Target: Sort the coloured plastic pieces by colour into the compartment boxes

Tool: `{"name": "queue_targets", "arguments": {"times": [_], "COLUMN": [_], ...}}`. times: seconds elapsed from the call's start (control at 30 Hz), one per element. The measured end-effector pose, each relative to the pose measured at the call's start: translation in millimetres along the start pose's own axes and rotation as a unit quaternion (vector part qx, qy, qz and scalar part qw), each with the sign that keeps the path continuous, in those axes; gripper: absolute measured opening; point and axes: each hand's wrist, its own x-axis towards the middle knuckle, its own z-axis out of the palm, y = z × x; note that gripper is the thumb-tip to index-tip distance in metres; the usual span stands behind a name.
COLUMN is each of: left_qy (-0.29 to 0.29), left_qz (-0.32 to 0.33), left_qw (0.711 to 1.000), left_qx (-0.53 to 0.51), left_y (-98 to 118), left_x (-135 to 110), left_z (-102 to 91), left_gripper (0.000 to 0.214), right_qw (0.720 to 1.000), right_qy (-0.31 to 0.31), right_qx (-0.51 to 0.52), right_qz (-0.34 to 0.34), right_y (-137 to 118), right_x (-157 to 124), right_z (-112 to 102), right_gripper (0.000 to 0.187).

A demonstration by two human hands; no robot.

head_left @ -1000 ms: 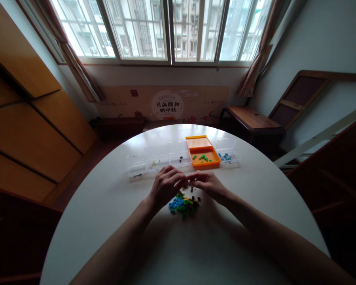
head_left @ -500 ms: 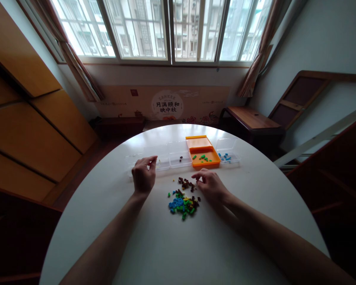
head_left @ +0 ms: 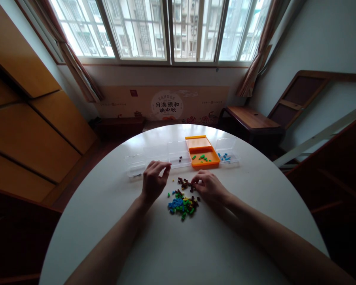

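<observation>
My left hand (head_left: 154,180) hovers in front of the clear plastic boxes, thumb and index fingertip drawn together in a pinch. Anything between those fingertips is too small to make out. At the right end of a scatter of small brown toy bricks (head_left: 184,183), my right hand (head_left: 210,185) has its fingers curled in, fingertips down at the bricks. What they grip, if anything, is hidden. Nearer to me lies a mixed pile of blue, green, yellow and brown toy bricks (head_left: 178,204). Behind my right hand stands an open orange box (head_left: 206,165) with several green bricks inside.
A clear box (head_left: 234,161) with blue bricks sits right of the orange one. Left of it, another clear box (head_left: 185,163) holds a few dark bricks. More clear boxes (head_left: 133,173) extend left on the round white table (head_left: 178,253). A wooden chair (head_left: 252,116) stands beyond.
My left hand has moved right and slightly toward me, away from the left clear boxes, still pinched. My right hand's fingers have closed in and lowered at the brown bricks.
</observation>
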Motion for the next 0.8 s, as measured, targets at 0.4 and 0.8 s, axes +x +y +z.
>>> {"name": "queue_targets", "arguments": {"times": [0.4,0.8], "left_qy": [-0.151,-0.154], "left_qz": [0.21,0.202], "left_qw": [0.966,0.967], "left_qx": [-0.007,0.0], "left_y": [30.8,28.2], "left_x": [-2.7,-2.1], "left_z": [4.2,1.7], "left_gripper": [0.005,0.011], "right_qw": [0.975,0.948], "right_qy": [0.043,0.023], "right_qx": [0.215,0.318], "right_qz": [-0.038,-0.015], "right_y": [-2.5,-3.3], "right_x": [2.7,2.1], "right_z": [8.0,10.9], "right_gripper": [0.014,0.025]}}
